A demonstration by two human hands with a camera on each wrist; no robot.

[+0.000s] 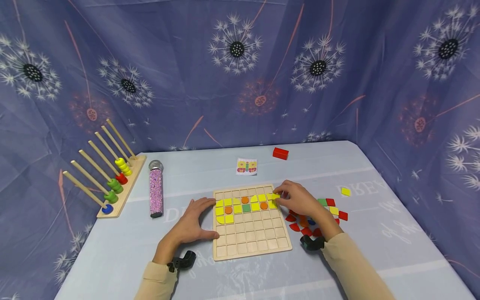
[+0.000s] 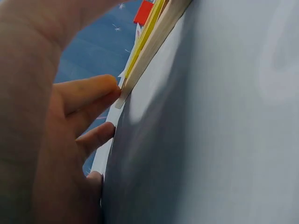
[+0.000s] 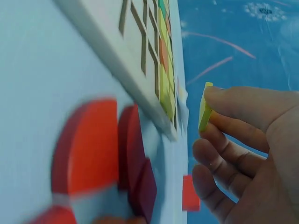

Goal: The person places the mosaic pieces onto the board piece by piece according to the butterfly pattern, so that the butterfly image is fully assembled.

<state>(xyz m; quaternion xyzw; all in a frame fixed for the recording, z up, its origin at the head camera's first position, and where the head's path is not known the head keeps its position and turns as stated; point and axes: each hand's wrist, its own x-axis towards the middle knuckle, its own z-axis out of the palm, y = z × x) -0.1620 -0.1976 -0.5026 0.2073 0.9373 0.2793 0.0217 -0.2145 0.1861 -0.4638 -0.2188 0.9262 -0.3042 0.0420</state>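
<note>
A wooden grid board [image 1: 247,240] lies on the table, with yellow, orange and green tiles filling squares in its upper rows. My left hand [image 1: 190,223] is at its left side, thumb and fingers spread along the edge. In the left wrist view, fingertips [image 2: 111,84] meet the board's wooden rim [image 2: 149,56]. Thumb and forefinger of my right hand [image 1: 298,201] pinch a yellow tile [image 3: 205,109] over the board's upper right corner. That tile stands on edge in the right wrist view, with the other fingers curled beneath.
Loose red quarter-round tiles [image 1: 294,227] and other coloured pieces lie right of the board. A yellow tile [image 1: 346,191] sits farther right. Behind are a butterfly pattern card [image 1: 246,166] and a red block [image 1: 280,153]. A pink glittery microphone [image 1: 156,191] and a peg abacus [image 1: 125,191] stand left.
</note>
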